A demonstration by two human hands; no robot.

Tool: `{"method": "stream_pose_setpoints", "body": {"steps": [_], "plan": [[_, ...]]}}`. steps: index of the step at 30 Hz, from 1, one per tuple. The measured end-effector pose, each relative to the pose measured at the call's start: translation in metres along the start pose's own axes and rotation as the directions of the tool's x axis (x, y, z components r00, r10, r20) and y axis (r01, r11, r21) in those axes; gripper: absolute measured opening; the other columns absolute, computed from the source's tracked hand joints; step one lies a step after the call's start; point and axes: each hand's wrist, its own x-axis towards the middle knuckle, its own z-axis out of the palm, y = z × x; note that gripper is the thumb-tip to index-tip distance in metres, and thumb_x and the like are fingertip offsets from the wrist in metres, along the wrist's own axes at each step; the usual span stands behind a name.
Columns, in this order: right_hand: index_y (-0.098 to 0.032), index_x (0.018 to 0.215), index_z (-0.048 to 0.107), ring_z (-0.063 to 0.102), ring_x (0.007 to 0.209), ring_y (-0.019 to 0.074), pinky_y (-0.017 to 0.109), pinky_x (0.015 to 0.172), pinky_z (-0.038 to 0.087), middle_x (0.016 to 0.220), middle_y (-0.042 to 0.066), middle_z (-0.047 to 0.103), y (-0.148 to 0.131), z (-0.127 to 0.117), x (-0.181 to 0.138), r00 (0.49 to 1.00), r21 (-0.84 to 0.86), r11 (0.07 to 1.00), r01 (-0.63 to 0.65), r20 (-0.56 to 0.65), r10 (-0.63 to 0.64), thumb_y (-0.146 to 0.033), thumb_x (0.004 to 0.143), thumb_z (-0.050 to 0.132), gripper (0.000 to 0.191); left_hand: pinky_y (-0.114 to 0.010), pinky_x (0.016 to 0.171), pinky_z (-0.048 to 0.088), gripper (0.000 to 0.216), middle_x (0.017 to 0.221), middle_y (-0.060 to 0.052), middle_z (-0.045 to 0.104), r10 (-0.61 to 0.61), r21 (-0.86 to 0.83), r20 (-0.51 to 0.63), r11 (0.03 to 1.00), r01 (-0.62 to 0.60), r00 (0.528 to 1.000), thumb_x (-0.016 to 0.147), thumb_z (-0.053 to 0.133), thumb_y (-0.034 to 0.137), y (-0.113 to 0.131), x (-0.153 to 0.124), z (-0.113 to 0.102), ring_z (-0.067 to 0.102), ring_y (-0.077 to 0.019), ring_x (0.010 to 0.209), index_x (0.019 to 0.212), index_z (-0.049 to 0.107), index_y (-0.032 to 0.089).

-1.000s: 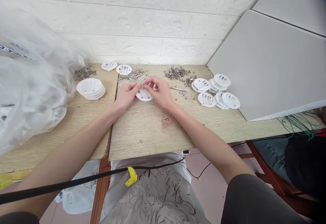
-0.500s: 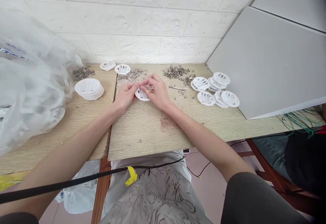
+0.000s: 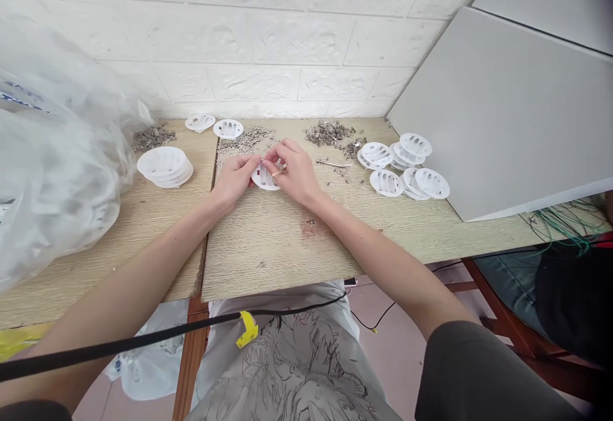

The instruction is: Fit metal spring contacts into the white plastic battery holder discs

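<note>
Around nine o'clock we've got plastic bag [image 3: 62, 153], then stacked discs [image 3: 165, 162]; left hand [image 3: 234, 179] pinches the round disc [image 3: 262, 180], no long axis, at its ten. Right hand [image 3: 295, 170], equally near, fingertips pressed together at its twelve, any part there unclear, covers its three-o'clock side; metal bits [image 3: 329, 132] at one, loose discs [image 3: 385, 183] at three.

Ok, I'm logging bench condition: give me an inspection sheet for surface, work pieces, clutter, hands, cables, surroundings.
Surface: wood-grain tabletop, with a reddish stain.
Job's things: white disc between hands; left disc stack, right disc stacks; metal piles toward the wall.
Clutter: stray metal bits.
Hands: left hand grips the disc; right hand over it, grip partly hidden.
Cables: black cable with yellow tag in foreground; green wires right.
Surroundings: white wall, grey panel, plastic bag.
</note>
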Motion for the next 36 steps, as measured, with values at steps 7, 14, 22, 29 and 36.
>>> {"method": "stream_pose_setpoints", "body": {"steps": [7, 14, 22, 29, 36], "plan": [[-0.019, 0.08, 0.059, 0.054, 0.083, 0.0191, 0.032, 0.072, 0.041, 0.086, 0.005, 0.059, -0.0008, 0.0011, -0.0009, 1.0, 0.003, 1.0, -0.011, 0.028, 0.011, -0.015, 0.084, 0.054, 0.007, -0.028, 0.053, 0.032, 0.035, 0.057, 0.0, 0.047, 0.027, 0.102, 0.025, 0.994, -0.029, 0.999, 0.089, 0.051, 0.039, -0.0028, -0.0009, 0.0013, 0.041, -0.0117, 0.052, 0.061, 0.053, 0.019], [-0.02, 0.073, 0.054, 0.05, 0.071, 0.0165, 0.03, 0.066, 0.037, 0.081, 0.003, 0.059, -0.0008, 0.0018, -0.0012, 0.996, -0.019, 0.998, -0.059, 0.058, 0.06, -0.013, 0.076, 0.051, 0.008, -0.027, 0.054, 0.031, 0.033, 0.057, 0.001, 0.047, 0.065, 0.175, 0.082, 0.981, -0.079, 0.995, 0.087, 0.048, 0.038, -0.0025, -0.0011, 0.0014, 0.039, -0.0128, 0.056, 0.06, 0.052, 0.019], [-0.02, 0.072, 0.052, 0.053, 0.075, 0.0174, 0.03, 0.065, 0.037, 0.083, 0.003, 0.061, 0.0006, 0.0034, -0.0007, 0.997, -0.014, 0.998, -0.069, 0.041, 0.069, -0.013, 0.075, 0.052, 0.008, -0.027, 0.055, 0.031, 0.032, 0.059, 0.001, 0.048, 0.073, 0.182, 0.097, 0.979, -0.09, 0.993, 0.087, 0.049, 0.037, -0.0014, -0.0018, 0.0005, 0.039, -0.0126, 0.056, 0.061, 0.054, 0.019], [-0.02, 0.079, 0.055, 0.055, 0.078, 0.0181, 0.031, 0.066, 0.041, 0.089, 0.004, 0.064, 0.0004, 0.002, 0.0008, 0.99, 0.003, 0.993, -0.119, 0.081, 0.118, -0.012, 0.079, 0.054, 0.008, -0.026, 0.056, 0.036, 0.033, 0.062, 0.0, 0.054, 0.066, 0.174, 0.073, 0.982, -0.078, 0.995, 0.087, 0.053, 0.042, -0.0052, -0.0007, -0.0003, 0.044, -0.0129, 0.058, 0.065, 0.06, 0.019], [-0.019, 0.08, 0.057, 0.055, 0.074, 0.0163, 0.03, 0.067, 0.041, 0.086, 0.003, 0.065, 0.0013, -0.0015, 0.0015, 0.99, 0.023, 0.995, -0.102, 0.103, 0.099, -0.012, 0.078, 0.054, 0.008, -0.026, 0.057, 0.035, 0.032, 0.062, -0.001, 0.055, 0.072, 0.203, 0.079, 0.975, -0.087, 0.994, 0.087, 0.052, 0.04, -0.0039, -0.0012, 0.0004, 0.044, -0.0126, 0.057, 0.067, 0.062, 0.018]]}}
